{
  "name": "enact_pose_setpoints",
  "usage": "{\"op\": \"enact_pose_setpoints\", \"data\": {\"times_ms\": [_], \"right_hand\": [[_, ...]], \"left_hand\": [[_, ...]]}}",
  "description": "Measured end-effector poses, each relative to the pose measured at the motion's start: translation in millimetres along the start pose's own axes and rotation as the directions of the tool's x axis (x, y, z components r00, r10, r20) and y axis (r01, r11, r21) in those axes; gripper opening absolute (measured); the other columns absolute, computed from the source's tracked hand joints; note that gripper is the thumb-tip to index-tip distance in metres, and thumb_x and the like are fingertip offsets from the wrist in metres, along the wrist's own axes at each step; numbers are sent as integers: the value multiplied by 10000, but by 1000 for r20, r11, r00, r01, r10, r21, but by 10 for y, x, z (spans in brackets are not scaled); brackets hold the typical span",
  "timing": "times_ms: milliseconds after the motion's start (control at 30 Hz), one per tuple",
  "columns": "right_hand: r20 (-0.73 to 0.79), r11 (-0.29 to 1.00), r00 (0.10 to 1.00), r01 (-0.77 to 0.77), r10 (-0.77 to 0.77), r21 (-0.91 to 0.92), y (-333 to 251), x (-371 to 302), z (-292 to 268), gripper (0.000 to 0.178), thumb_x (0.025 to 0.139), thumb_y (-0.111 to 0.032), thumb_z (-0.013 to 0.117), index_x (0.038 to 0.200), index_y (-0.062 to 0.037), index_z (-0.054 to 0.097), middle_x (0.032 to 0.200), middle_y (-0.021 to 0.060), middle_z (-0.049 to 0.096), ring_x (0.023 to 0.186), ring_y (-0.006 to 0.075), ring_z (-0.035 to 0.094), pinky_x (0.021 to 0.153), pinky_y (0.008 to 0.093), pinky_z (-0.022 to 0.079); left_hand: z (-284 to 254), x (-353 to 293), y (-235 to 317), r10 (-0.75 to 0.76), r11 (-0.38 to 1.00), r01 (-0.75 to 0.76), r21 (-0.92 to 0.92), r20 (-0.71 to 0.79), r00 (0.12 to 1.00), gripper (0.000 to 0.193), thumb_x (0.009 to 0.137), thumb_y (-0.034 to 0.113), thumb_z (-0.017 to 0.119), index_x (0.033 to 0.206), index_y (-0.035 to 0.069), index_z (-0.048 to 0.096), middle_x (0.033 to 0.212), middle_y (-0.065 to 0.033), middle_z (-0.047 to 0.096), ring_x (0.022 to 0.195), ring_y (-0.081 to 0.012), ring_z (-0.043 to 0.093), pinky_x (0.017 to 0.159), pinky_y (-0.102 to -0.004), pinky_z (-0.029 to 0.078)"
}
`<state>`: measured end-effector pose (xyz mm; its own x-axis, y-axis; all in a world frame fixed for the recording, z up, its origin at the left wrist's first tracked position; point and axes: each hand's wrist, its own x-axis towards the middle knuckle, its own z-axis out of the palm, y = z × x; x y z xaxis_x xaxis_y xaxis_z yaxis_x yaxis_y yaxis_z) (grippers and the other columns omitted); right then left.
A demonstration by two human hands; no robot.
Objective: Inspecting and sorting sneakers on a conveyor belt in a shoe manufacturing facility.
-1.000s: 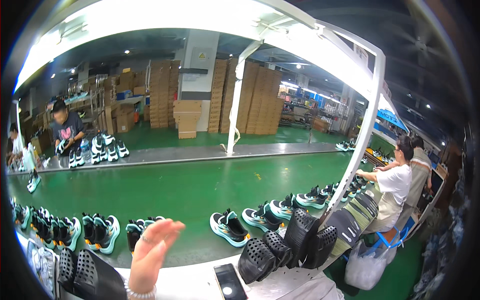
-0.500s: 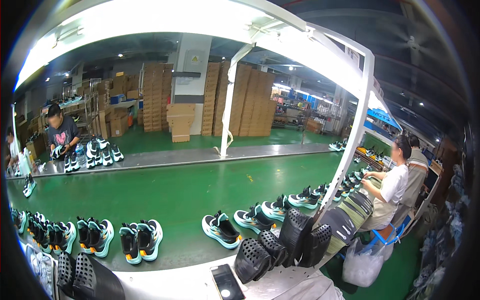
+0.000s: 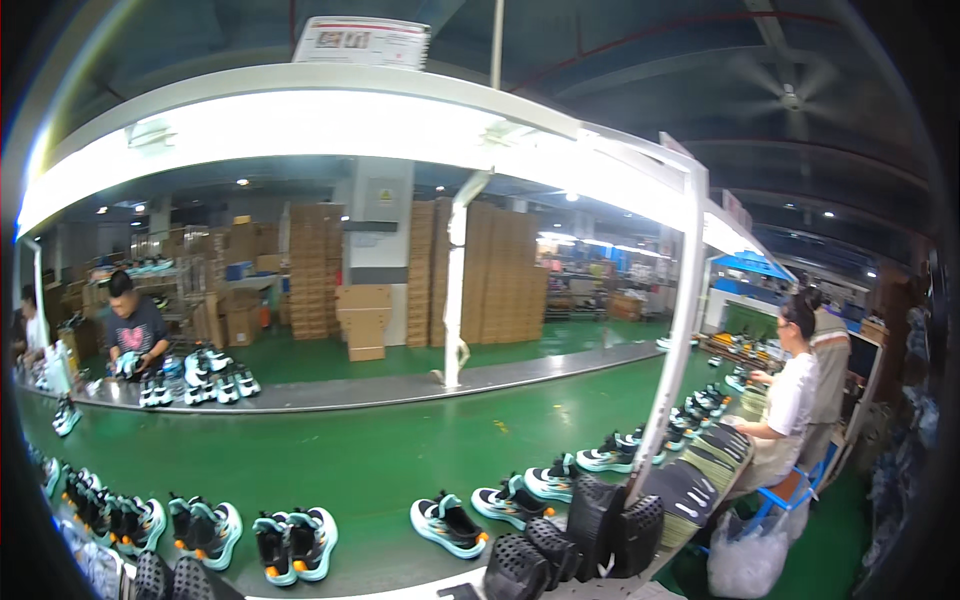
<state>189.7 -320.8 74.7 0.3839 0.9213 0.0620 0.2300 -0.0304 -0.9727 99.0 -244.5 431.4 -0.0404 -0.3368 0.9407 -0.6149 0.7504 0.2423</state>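
Neither of my hands is in view. Closest to me on the green conveyor belt [image 3: 380, 450] stands a pair of black trainers [image 3: 295, 545] with mint soles and orange heel accents. Right of that pair sits a single trainer [image 3: 448, 525] of the same kind, and another trainer [image 3: 513, 500] follows it in a line curving off to the right. Several black, rounded pieces with rows of holes [image 3: 600, 530] stand together at the near right edge; their kind is unclear. More of these perforated pieces [image 3: 190, 580] are partly cut off at the lower left.
A white frame post [image 3: 675, 330] rises at the right, under a bright lamp canopy [image 3: 330, 125]. Across the belt a person [image 3: 137, 325] handles a shoe; another person [image 3: 785, 390] sits at right. A plastic bag [image 3: 745, 560] hangs low beside a blue stool [image 3: 795, 490].
My view has tilted up, so everything sits lower in the picture. The phone on the near ledge has almost left the lower edge. The seated person's arms have shifted.
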Motion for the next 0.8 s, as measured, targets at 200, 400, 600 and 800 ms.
{"op": "enact_pose_setpoints", "data": {"times_ms": [200,400,600,800], "right_hand": [[56,999,998,39,-37,-34,61,159,-69,222,870,-153,536,1008,-7,629,786,145,651,702,196,610,647,334,489],[-58,991,994,91,-96,-96,50,49,-48,213,885,-163,531,1000,-12,628,786,166,647,691,236,615,652,348,491],[-6,994,999,44,-45,-95,106,51,-90,215,884,-172,539,1013,-20,621,784,175,640,703,262,627,660,376,484],[-16,996,999,45,-46,-71,-43,37,-46,224,878,-177,545,1028,-25,614,817,193,630,735,305,618,678,385,477]], "left_hand": [[318,-533,-149,135,933,139,332,-681,719,271,914,281,479,952,70,644,1032,-119,606,996,-335,547,796,-530,469],[280,-137,-136,-46,857,227,462,-371,928,323,933,304,479,1121,86,625,1211,-114,573,1124,-311,528,898,-600,409],[348,-46,-245,206,841,69,536,-436,876,311,945,258,451,1122,78,632,1230,-106,571,1138,-277,537,912,-576,420],[285,-36,-427,378,821,-77,565,-438,816,304,953,216,426,1109,67,640,1233,-98,577,1137,-248,551,914,-547,436]]}}
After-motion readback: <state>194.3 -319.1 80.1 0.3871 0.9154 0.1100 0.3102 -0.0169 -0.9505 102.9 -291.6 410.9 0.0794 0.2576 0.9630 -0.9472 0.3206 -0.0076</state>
